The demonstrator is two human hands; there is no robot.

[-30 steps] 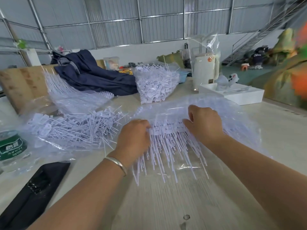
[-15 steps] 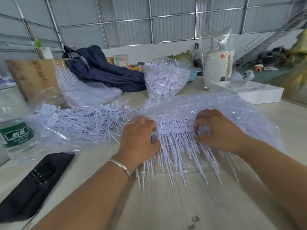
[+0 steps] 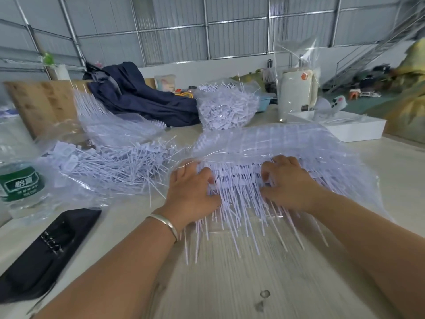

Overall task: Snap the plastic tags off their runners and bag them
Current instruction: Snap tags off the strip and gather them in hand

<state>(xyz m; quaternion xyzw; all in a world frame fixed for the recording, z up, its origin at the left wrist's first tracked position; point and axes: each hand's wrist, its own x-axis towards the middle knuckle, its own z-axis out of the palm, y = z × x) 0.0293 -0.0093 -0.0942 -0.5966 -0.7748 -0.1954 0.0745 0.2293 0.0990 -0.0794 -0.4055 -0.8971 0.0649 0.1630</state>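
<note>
Head view: left hand [image 3: 192, 194] and right hand [image 3: 287, 185] grip the tag stack [image 3: 239, 189] between them, fingers curled, likely bracing a runner to snap.

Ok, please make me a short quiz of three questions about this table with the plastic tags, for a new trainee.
1. True or false: both hands rest on the same stack of tag runners.
2. Which wrist wears the metal bracelet? A) left B) right C) neither
3. Fill in: the water bottle near the table's left edge has a ____ label.

Key
1. True: the left hand and the right hand both grip the stack, which sticks out of a clear bag.
2. A.
3. Green.
</note>
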